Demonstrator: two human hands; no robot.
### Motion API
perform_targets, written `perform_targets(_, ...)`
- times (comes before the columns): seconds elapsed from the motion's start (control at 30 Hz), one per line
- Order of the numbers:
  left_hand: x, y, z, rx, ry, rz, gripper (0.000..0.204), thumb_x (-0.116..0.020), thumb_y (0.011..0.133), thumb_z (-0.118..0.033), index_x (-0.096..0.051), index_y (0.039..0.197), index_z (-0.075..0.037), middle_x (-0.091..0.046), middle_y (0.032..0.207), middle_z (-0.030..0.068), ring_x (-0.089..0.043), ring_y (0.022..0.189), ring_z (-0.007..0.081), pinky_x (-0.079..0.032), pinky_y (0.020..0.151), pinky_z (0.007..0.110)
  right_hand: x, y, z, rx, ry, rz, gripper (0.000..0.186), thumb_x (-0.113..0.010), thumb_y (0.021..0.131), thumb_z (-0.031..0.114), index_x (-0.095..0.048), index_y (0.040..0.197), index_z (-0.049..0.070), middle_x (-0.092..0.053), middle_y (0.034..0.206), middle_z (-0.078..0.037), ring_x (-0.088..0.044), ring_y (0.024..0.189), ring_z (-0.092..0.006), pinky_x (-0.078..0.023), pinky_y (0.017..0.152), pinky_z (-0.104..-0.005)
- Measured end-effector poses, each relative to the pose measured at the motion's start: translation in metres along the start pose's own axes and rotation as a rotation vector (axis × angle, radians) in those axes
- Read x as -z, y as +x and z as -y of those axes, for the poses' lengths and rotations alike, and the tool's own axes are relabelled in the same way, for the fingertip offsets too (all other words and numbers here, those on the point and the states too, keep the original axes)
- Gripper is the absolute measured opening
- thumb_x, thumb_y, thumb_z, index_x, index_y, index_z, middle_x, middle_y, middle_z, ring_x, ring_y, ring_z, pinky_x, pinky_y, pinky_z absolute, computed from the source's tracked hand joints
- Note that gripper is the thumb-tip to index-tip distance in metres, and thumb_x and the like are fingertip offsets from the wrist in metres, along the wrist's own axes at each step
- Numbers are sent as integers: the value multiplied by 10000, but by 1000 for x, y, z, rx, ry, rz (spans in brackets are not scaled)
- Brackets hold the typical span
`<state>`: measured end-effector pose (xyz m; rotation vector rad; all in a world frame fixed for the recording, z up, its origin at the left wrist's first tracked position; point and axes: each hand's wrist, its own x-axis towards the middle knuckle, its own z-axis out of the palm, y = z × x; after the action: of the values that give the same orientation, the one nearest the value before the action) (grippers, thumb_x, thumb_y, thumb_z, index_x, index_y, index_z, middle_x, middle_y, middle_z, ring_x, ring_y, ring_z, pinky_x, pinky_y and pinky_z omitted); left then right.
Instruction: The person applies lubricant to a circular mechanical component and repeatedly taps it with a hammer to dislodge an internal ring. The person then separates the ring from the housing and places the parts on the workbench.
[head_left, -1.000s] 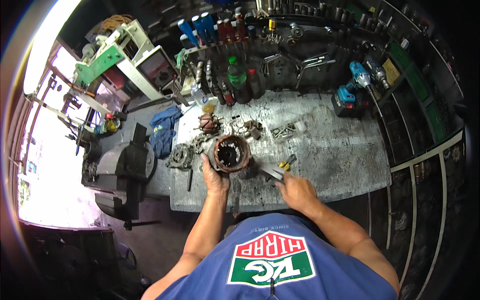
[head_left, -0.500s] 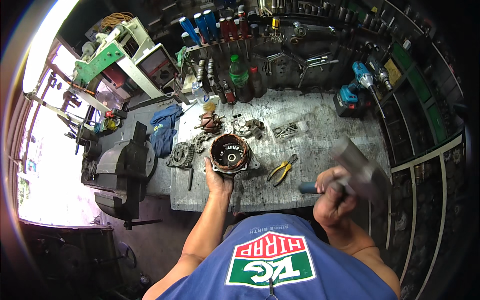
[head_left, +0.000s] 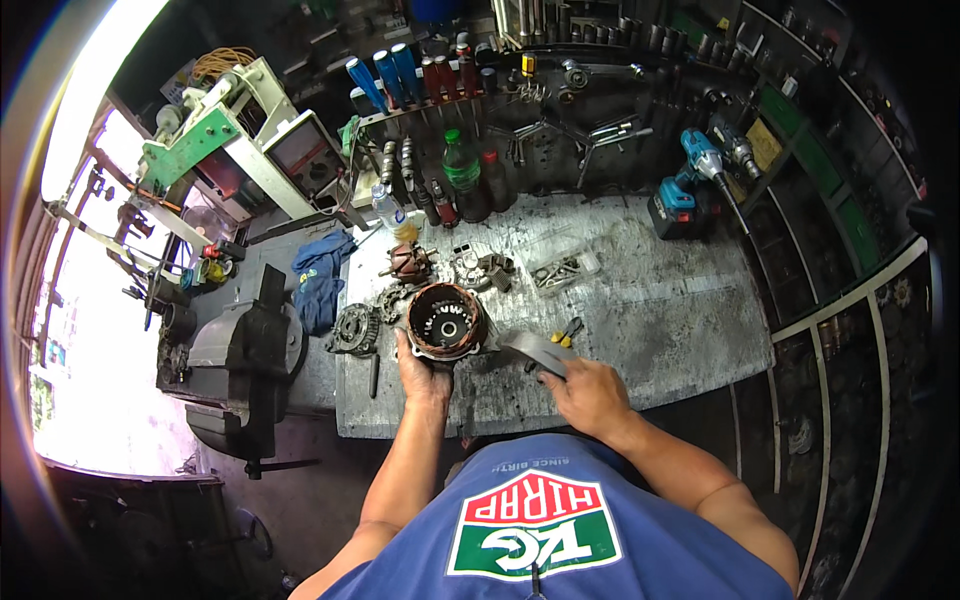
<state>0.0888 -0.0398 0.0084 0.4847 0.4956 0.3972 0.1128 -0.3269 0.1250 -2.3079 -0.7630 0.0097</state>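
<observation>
My left hand (head_left: 422,380) holds an alternator housing (head_left: 447,350) from its left and underside, its open end facing up. Inside sits a ring of copper windings (head_left: 418,308) around a dark bore with a pale round hub at the bottom. My right hand (head_left: 592,396) is closed on a hammer (head_left: 540,352), smeared by motion. The hammer's blurred grey end lies close to the housing's right side; whether they touch I cannot tell. Behind it, yellow-handled pliers (head_left: 568,333) are partly hidden.
A rotor (head_left: 409,262), a round slotted end cover (head_left: 355,328) and a parts tray (head_left: 563,272) lie on the metal bench. At left stand a bench vise (head_left: 240,340) and a blue cloth (head_left: 320,280). Bottles (head_left: 462,170) and a cordless drill (head_left: 690,180) stand toward the back.
My right hand has swung the hammer leftward from the right side to beside the housing. The hammer now covers part of the pliers. My left hand keeps its hold; the whole view has shifted slightly.
</observation>
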Motion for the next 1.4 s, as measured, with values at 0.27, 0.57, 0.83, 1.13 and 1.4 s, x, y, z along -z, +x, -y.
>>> perform_targets(0.27,8,5,3,-15,-43,-68,683,-385,1142,-644,-556,1551,-124,-625,1526,132,-637,1359,355,-527,1156,583,3,-13,-8,311,82,-166,192,-711,1032,163,-684,1125,-3,-760,899,-252,-748,780,-459,-611,684,-524)
perform_targets(0.57,26,-5,-1,191,-238,150,475,-468,1127,-416,-657,1473,-150,-727,1431,64,-691,1305,276,-564,1143,457,-61,-69,-84,-332,-108,126,391,-708,1034,347,-729,1011,-44,-744,854,-308,-744,819,-521,-595,743,-597)
perform_targets(0.83,58,36,-12,466,117,133,535,-552,1105,-520,-727,1298,-52,-776,1257,171,-759,1159,324,-634,1008,516,-48,-86,-113,-400,-93,107,372,-736,1014,315,-711,1015,-56,-744,884,-320,-740,845,-528,-587,751,-604)
perform_targets(1.13,10,111,-8,700,1435,378,648,-726,1048,-535,-751,1261,76,-799,1174,152,-766,977,220,-614,881,390,-52,-88,-109,-461,-36,107,364,-746,1010,318,-713,1026,-45,-741,878,-319,-737,861,-536,-585,752,-610)
perform_targets(1.4,6,96,-26,191,1273,275,615,-583,1118,-550,-758,1252,24,-797,1099,112,-721,1029,203,-550,908,387,-54,-78,-102,-458,32,171,364,-752,1009,321,-718,1039,-40,-737,873,-323,-740,866,-530,-589,763,-606)
